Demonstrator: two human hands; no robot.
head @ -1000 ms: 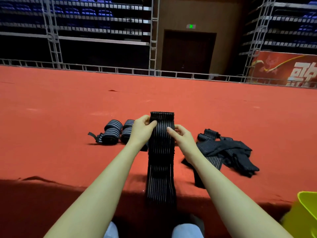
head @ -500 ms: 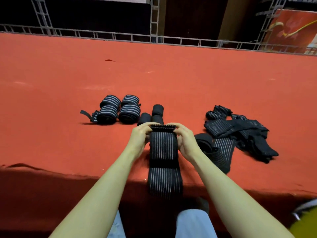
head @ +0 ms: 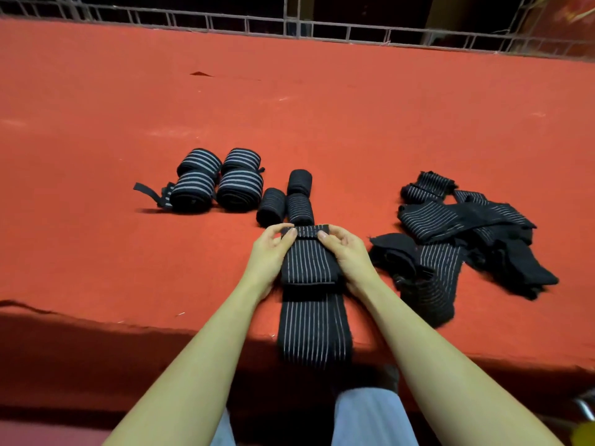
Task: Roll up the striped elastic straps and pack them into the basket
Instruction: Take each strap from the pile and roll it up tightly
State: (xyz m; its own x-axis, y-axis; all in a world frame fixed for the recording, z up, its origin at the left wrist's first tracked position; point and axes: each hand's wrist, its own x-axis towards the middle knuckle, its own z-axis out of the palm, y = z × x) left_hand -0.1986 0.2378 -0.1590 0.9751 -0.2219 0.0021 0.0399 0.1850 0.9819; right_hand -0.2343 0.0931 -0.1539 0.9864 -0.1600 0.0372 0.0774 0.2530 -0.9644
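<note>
Left hand [head: 273, 249]: I pinch the strap [head: 310, 278] end, frame centre.
Right hand [head: 346, 249]: pinching too.
Risk: I judge a loose first fold unrolls.

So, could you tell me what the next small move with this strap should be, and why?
Probably keep rolling the folded far end toward the body. Both the left hand and right hand pinch only a first small fold of the strap, and most of it lies flat, hanging over the platform edge.

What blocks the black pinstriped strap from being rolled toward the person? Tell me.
Nothing visible: left hand and right hand pinch the black pinstriped elastic strap's folded far end; it lies flat, hanging over the red carpeted platform's edge.
</note>
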